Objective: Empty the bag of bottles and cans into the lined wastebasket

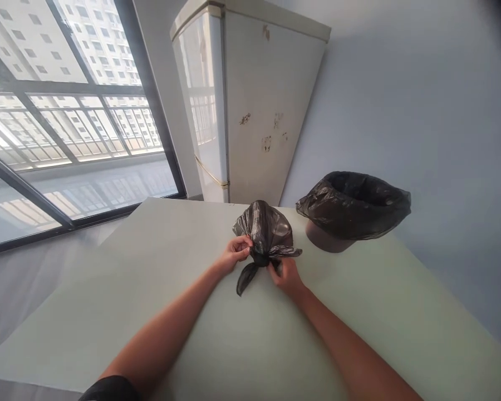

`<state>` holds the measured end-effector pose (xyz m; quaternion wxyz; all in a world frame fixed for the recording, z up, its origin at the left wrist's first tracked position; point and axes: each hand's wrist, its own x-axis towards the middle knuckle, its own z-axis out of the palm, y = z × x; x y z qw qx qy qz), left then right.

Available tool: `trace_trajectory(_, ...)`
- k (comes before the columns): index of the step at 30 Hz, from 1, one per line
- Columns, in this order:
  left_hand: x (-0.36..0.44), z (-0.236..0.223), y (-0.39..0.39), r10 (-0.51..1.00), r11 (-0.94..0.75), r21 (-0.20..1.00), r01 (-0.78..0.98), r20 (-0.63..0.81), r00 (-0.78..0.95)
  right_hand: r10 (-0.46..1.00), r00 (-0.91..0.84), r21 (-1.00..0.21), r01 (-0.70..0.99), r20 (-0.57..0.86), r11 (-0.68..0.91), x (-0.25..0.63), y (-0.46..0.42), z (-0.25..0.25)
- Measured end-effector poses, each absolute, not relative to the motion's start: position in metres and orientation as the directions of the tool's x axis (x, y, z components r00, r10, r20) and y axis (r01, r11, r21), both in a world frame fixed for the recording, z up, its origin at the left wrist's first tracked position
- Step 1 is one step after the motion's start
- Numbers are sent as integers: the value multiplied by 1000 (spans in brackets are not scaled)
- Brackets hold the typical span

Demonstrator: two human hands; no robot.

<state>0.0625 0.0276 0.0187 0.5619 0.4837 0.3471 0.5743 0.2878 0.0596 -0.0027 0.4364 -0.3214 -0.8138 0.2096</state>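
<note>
A filled black plastic bag [265,225] lies on the pale green table [192,334], its neck gathered into a knot with two loose tails. My left hand [236,253] pinches the bag at the left side of the knot. My right hand [287,274] grips the bag just right of the knot, fingers closed on the plastic. One tail hangs down between my hands toward me; the other sticks out to the right.
A small bin [353,209] lined with a black bag stands on the table to the right of my hands. A white fridge [250,106] stands behind the table against the wall. A large window [67,111] fills the left side.
</note>
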Motion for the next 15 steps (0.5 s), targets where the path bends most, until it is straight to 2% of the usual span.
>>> trace_trajectory(6,58,22,26,988,-3,921,-390,62,139,734,-378,-703,246,565,668,289,62,4)
trace_trajectory(15,65,18,20,994,-5,940,-341,43,102,752,-402,-825,-16,523,565,291,73,16)
